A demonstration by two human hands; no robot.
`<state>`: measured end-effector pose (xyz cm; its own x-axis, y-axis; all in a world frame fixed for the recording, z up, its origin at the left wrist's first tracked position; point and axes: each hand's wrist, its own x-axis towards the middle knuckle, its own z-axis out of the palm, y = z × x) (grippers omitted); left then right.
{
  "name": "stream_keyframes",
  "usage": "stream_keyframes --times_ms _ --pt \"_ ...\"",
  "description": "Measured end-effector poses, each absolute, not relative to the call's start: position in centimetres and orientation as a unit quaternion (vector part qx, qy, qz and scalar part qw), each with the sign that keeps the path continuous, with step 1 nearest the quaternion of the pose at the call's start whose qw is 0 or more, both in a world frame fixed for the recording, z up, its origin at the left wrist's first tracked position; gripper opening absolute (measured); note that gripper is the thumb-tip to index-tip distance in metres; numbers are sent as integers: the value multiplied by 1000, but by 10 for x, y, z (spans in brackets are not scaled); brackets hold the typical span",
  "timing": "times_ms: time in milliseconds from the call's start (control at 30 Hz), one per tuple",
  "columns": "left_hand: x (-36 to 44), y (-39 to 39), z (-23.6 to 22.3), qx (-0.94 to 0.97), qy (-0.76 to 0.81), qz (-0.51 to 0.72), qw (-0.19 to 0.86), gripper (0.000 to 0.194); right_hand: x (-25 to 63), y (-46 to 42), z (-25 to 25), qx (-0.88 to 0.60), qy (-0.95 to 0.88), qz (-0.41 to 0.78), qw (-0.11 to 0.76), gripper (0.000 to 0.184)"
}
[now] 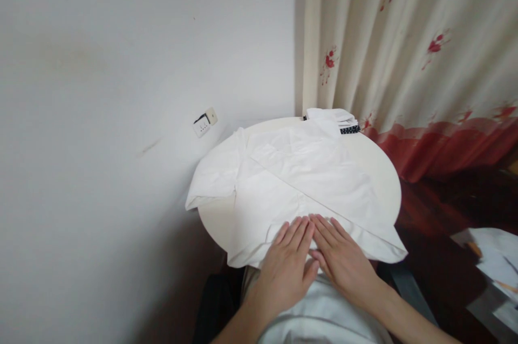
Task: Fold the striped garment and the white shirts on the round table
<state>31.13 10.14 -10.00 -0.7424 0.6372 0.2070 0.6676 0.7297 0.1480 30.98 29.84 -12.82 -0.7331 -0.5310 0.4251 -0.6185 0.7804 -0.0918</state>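
A white garment (pixel 267 182), which looks like a shirt, is spread over a round cream table (pixel 388 182). One sleeve reaches out over the left edge, and a flap of the cloth lies diagonally across the front. My left hand (pixel 287 260) lies flat on the garment's near part, fingers together and stretched forward. Beside it, my right hand (pixel 338 255) rests flat in the same way, its fingertips almost meeting those of the left. Neither hand grips the cloth. The garment's near hem hangs over the table edge, partly hidden by my hands.
Folded white cloth (pixel 329 116) lies on a black patterned item (pixel 350 130) at the table's far edge. A wall with a socket (pixel 201 126) stands on the left, a flowered curtain (pixel 360 36) behind. White papers or bags (pixel 496 258) lie low on the right.
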Motion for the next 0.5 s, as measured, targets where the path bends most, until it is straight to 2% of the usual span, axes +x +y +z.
stream_keyframes --times_ms 333,500 --pt "311 100 -105 -344 -930 -103 75 65 310 327 -121 321 -926 92 177 65" --pt "310 100 -105 -351 -927 -112 73 68 311 337 -122 313 -930 81 177 66"
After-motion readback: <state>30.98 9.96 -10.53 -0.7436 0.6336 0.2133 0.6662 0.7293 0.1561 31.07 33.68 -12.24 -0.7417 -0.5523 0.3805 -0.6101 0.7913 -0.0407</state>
